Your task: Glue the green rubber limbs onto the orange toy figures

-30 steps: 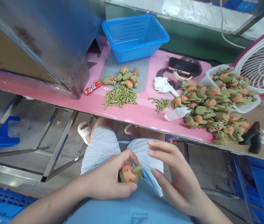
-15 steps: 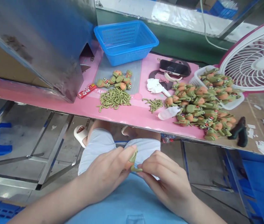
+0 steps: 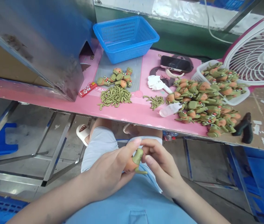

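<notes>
My left hand (image 3: 113, 169) is closed round a small orange and green toy figure (image 3: 132, 165), held above my lap. A thin green strip (image 3: 141, 172) juts out from its lower side towards the right. My right hand (image 3: 161, 166) has its bent fingers against the figure's green end, the thumb a little apart from them; its exact hold is partly hidden. On the pink table top (image 3: 122, 114) lie a heap of loose green strips (image 3: 115, 95), a smaller heap of strips (image 3: 154, 102) and several figures (image 3: 118, 77) behind the larger heap.
A blue basket (image 3: 125, 53) stands at the back. To the right are a large pile of figures (image 3: 197, 99), a white basket (image 3: 239, 96), a small clear bottle (image 3: 170, 109), a phone (image 3: 176, 63) and a fan (image 3: 262, 56). A metal box (image 3: 52, 46) stands left.
My right fingers have let go of the thin green strip and shifted up to the figure's green end. The figure has turned in my left hand, showing more of its orange part.
</notes>
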The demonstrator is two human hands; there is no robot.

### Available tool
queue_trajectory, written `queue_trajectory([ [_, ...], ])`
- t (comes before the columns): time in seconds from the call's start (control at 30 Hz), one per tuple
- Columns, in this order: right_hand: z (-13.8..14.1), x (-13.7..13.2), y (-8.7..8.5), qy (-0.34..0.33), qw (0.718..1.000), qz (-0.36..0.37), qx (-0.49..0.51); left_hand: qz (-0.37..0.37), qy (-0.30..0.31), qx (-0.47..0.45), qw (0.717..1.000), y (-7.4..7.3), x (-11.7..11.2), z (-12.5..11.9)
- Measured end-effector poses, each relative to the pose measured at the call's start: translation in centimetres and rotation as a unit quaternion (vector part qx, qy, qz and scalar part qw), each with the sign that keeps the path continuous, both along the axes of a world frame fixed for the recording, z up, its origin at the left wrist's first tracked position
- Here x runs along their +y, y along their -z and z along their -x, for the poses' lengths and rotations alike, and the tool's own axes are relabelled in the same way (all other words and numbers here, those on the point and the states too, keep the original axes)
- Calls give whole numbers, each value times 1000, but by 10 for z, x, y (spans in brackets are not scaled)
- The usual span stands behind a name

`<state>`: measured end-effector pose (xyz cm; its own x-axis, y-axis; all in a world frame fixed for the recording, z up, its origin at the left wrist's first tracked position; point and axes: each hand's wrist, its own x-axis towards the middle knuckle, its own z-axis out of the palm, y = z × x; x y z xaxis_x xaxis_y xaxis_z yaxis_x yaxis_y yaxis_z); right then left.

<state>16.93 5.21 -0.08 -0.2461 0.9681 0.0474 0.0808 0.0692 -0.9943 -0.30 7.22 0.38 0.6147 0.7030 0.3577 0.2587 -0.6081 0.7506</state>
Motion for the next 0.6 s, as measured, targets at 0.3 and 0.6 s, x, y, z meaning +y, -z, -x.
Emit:
queue_trajectory([
  [0.3,2,5,4,-16,995,-7,99,67,6,8,998,-2,0,3],
  [0.6,4,4,6,-39,970,90,222,139,4,-22,990,-1,-1,8],
])
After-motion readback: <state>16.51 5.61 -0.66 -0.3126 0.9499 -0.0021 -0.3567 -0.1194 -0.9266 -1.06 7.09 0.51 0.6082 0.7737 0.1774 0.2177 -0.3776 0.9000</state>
